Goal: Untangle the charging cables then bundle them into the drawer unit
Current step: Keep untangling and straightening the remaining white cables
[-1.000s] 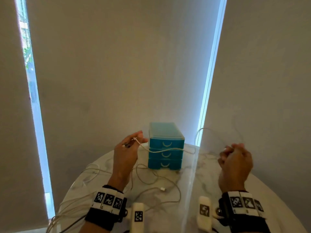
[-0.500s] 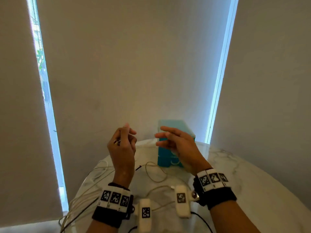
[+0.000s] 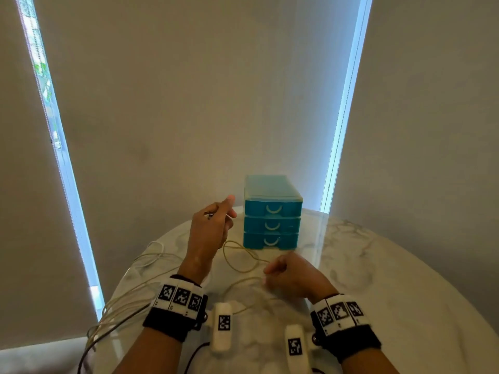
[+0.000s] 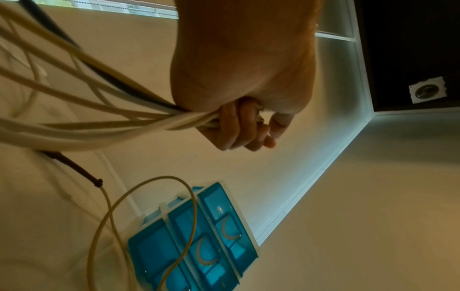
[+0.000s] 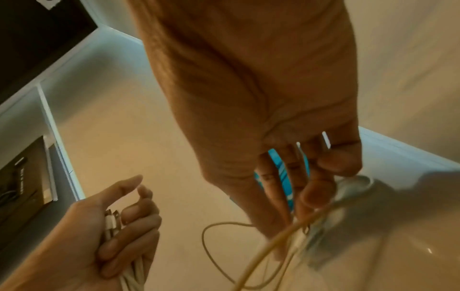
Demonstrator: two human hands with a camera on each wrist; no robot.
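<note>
A blue drawer unit (image 3: 272, 214) with three shut drawers stands at the back of the round marble table (image 3: 378, 279). Left of it my left hand (image 3: 221, 214) is raised and grips the plug ends of a bundle of charging cables (image 4: 124, 118), several white and one black. The bundle trails off the table's left edge (image 3: 127, 300). My right hand (image 3: 271, 269) is low over the table in front of the unit. Its fingers (image 5: 308, 198) curl around a cream cable (image 5: 273, 240), blurred there. A loose loop of that cable (image 3: 240, 257) lies between my hands.
Closed beige blinds with bright window gaps hang right behind the table. White wrist cameras (image 3: 222, 327) sit near my forearms at the front. The table's right half shows bare marble.
My right hand came in from the far right, passed up beside the left hand, then dropped to the table and closed on the loose cable. My left hand stayed raised with its bundle.
</note>
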